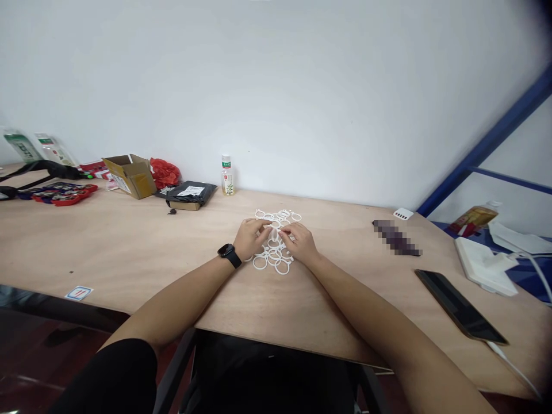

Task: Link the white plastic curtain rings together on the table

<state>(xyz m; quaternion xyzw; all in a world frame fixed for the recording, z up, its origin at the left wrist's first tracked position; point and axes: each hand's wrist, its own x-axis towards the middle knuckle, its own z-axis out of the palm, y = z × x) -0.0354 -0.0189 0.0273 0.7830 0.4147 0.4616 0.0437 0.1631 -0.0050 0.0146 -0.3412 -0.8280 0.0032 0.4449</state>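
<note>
A heap of white plastic rings [276, 256] lies on the wooden table [129, 247] in front of me. My left hand [252, 237], with a black watch on its wrist, rests on the left side of the heap, fingers curled and pinching a ring. My right hand [301, 241] sits on the right side, fingertips pressed together on a ring near the middle. The two hands' fingertips almost meet above the heap. Which ring each one holds is hard to make out.
A black phone [459, 306] with a white cable lies at the right. A small bottle [227, 175] stands by the wall. A cardboard box [129, 175], a red bag, a black parcel [190, 195] and red trays are at the far left. A white charger [403, 214] sits far right.
</note>
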